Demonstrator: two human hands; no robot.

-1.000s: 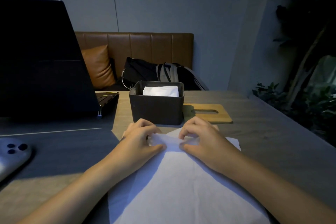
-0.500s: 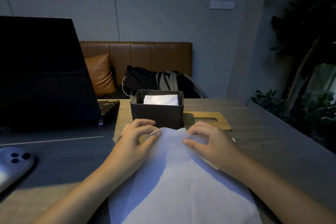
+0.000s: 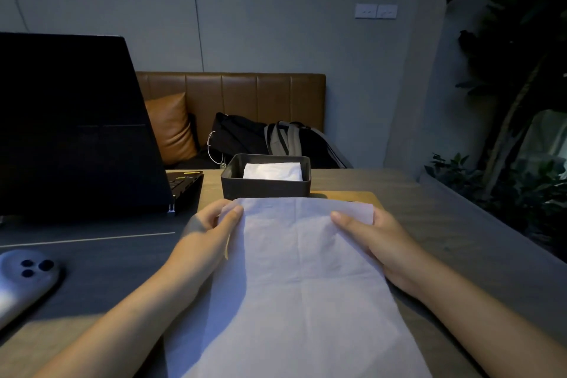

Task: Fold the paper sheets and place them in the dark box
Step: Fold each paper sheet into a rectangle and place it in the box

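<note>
Right now I have the sheet (image 3: 294,279) pinched at both far corners: my left hand (image 3: 208,233) grips the far left corner with thumb on top and fingers (image 3: 214,209) curled round the edge, and my right hand (image 3: 374,239) grips the far right corner the same way, thumb laid over the paper. The far edge is lifted off the tabletop (image 3: 445,239) and hangs just near of the box (image 3: 265,186), while the rest of the sheet slopes down toward me. Risks, as I judge them: the paper looks thin and soft, so an uneven pull between my two hands could skew the fold or tear a corner; and if I bring one corner over ahead of the other, the edges will not meet squarely. With the raised edge this close to the box, a careless sweep might also nudge it or catch its near wall. Light is dim, so I may misread where the existing creases run. As for containers, the box stands at the far middle of the tabletop, open at the top, and holds white folded paper (image 3: 273,171) lying toward its right side; how many sheets I cannot tell.
</note>
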